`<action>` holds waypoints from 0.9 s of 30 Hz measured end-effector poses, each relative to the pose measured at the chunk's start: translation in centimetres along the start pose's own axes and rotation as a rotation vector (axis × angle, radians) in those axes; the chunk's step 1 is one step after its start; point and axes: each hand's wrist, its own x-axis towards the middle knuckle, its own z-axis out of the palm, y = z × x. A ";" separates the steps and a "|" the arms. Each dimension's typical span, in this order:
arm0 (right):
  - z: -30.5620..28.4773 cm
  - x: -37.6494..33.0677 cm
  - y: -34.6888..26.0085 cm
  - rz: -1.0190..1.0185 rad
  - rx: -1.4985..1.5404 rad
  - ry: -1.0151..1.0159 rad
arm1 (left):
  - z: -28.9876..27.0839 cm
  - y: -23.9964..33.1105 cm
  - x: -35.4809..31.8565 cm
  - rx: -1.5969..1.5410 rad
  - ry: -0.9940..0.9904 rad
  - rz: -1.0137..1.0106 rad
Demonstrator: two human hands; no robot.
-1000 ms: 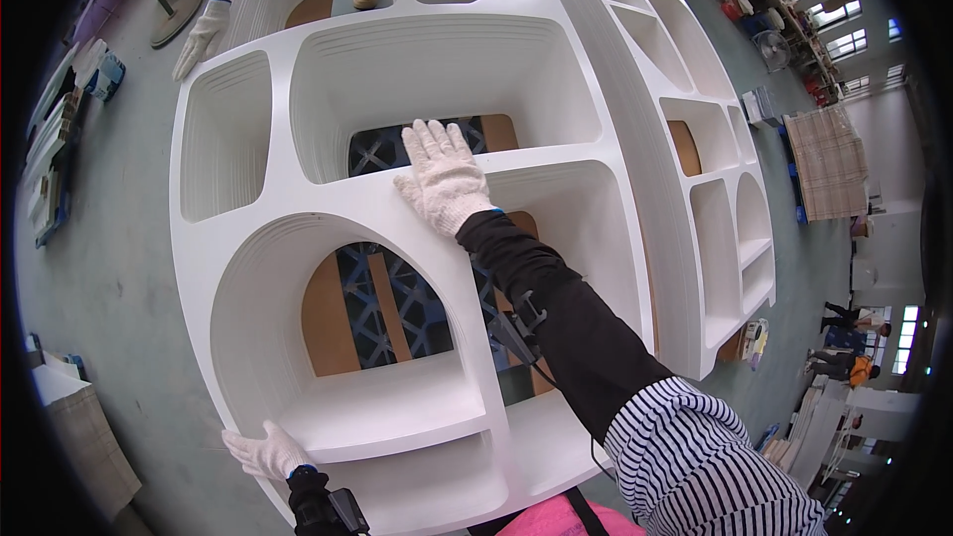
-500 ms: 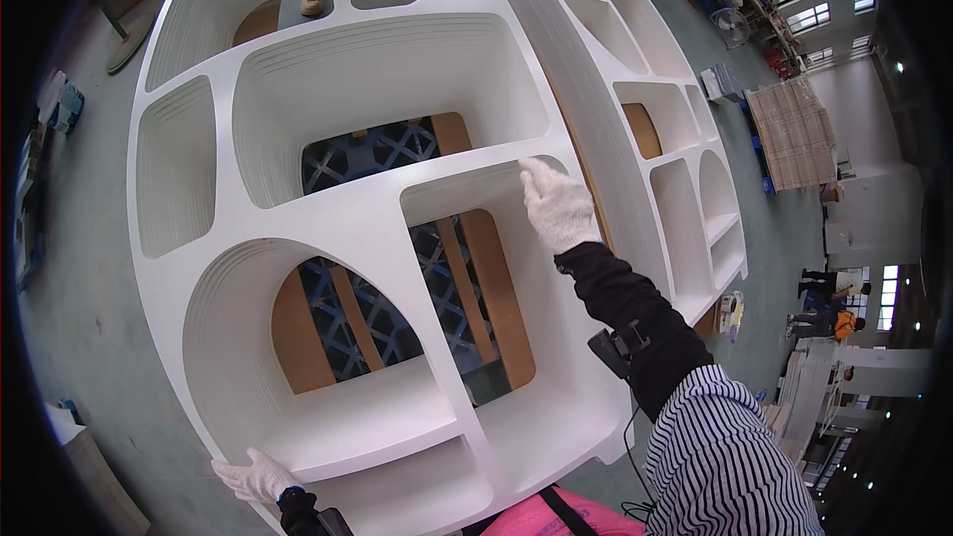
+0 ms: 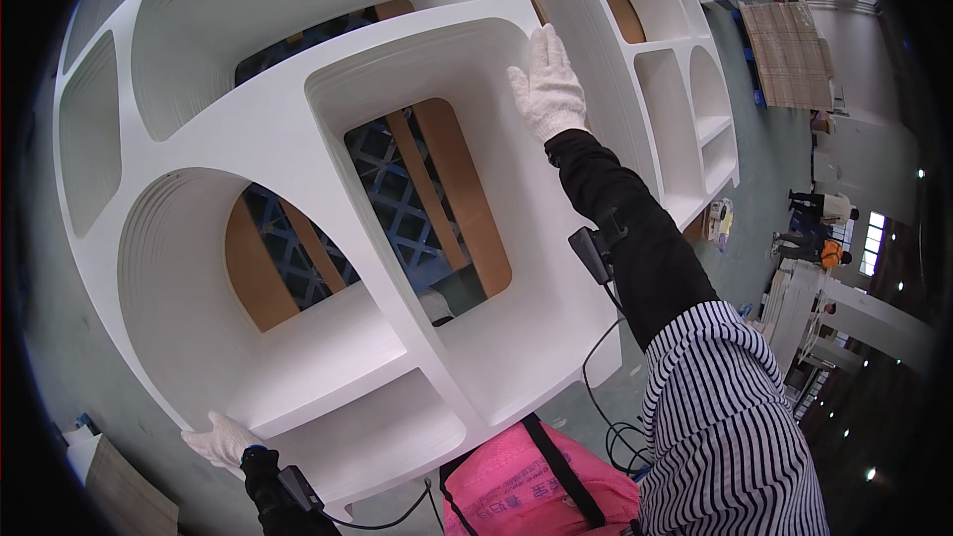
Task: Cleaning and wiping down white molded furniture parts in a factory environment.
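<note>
A large white shelf unit (image 3: 298, 139) with rounded openings lies beneath both my arms. My right hand (image 3: 549, 89), in a white knitted glove, rests on the unit's right-hand rim beside a tall opening. Its fingers are stretched upward and the thumb stands apart, with nothing held. At the lower left corner my left hand (image 3: 220, 440), gloved the same way, lies over the outer edge, fingers extended. Part of those fingers is hard to make out. Through the openings show brown boards (image 3: 467, 189) and a blue lattice pallet (image 3: 382, 179) underneath.
A second white shelf unit (image 3: 670, 129) lies close along the right side. Black cables (image 3: 596, 367) hang by my right arm, and a pink apron (image 3: 536, 486) is at my front. Stacked brown panels (image 3: 787, 55) and other people (image 3: 819, 228) are farther right.
The view has shifted toward the unit's lower end. My right hand has moved from the opening's upper corner onto the right rim, its fingers now straightened. My left hand stays at the lower left corner.
</note>
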 end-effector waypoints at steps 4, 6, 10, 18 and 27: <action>-1.7 -10.2 2.8 0.016 0.028 -0.084 | 0.4 0.9 -0.7 0.021 0.000 -0.017; -2.2 -16.6 4.4 0.046 0.017 -0.113 | 0.7 1.0 -1.0 0.054 -0.009 -0.018; -3.6 -30.5 6.7 0.166 0.071 -0.240 | -0.6 1.6 -1.4 -0.011 -0.123 -0.073; -4.7 -49.7 8.6 0.264 -0.028 -0.303 | 2.2 -0.6 1.3 0.130 0.076 -0.016; -4.0 -58.5 -15.1 -0.021 0.328 -0.242 | 3.2 -0.9 1.2 0.102 0.074 -0.002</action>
